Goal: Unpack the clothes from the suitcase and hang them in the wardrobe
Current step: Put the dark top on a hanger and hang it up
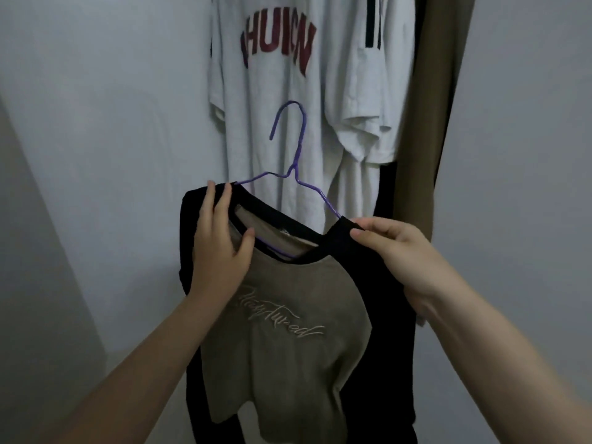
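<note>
A brown T-shirt with black sleeves, black collar and pale script lettering hangs in front of me on a purple wire hanger. The hanger's hook points up, free of any rail. My left hand grips the shirt's left shoulder and collar. My right hand pinches the right side of the collar where the hanger wire enters it. The suitcase is out of view.
Behind the held shirt hangs a white T-shirt with dark red letters, and beside it another white shirt with black stripes. A brown garment hangs at the right. Pale walls flank both sides.
</note>
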Available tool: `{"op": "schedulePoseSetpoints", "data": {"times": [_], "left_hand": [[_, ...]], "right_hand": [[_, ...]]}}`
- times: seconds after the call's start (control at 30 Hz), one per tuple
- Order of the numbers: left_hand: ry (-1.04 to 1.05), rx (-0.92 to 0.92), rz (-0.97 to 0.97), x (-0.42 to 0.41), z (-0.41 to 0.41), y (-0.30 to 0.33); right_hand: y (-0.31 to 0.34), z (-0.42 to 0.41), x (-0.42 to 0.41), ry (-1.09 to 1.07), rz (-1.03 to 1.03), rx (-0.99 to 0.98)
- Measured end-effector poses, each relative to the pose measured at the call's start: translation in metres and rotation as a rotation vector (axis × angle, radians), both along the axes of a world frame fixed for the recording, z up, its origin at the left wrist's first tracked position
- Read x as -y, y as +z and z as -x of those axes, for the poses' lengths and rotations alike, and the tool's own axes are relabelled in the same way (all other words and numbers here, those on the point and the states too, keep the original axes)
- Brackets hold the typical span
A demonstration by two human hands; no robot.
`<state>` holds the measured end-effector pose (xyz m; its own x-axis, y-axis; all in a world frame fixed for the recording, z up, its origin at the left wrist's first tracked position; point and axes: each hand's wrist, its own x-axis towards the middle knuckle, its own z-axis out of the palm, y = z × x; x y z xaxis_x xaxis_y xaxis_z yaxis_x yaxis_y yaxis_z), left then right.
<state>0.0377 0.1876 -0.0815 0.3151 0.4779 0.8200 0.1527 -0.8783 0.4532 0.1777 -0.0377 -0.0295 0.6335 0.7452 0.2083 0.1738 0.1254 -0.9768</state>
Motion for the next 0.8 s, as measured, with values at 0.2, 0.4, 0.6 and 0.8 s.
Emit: {"op": "schedulePoseSetpoints", "data": {"times": [0.2,0.4,0.6,0.8], "left_hand": [[-0.079,0.025,-0.044,-0.035,-0.018,0.042],[-0.156,-0.076,-0.067,-0.051,-0.046,0.089],[-0.107,-0.14,-0.115,-0.071,-0.058,0.152],[-0.052,-0.115,-0.106,-0.087,-0.062,0.196]], "right_hand": [[0.06,-0.009,-0.059,0.072,-0.037,-0.134],[0.14,-0.016,-0.117,0.166,-0.066,-0.238],[0.22,-0.026,-0.152,0.126,-0.199,-0.098],[0.291,-0.038,-0.175,0.142,-0.363,-0.048]]}}
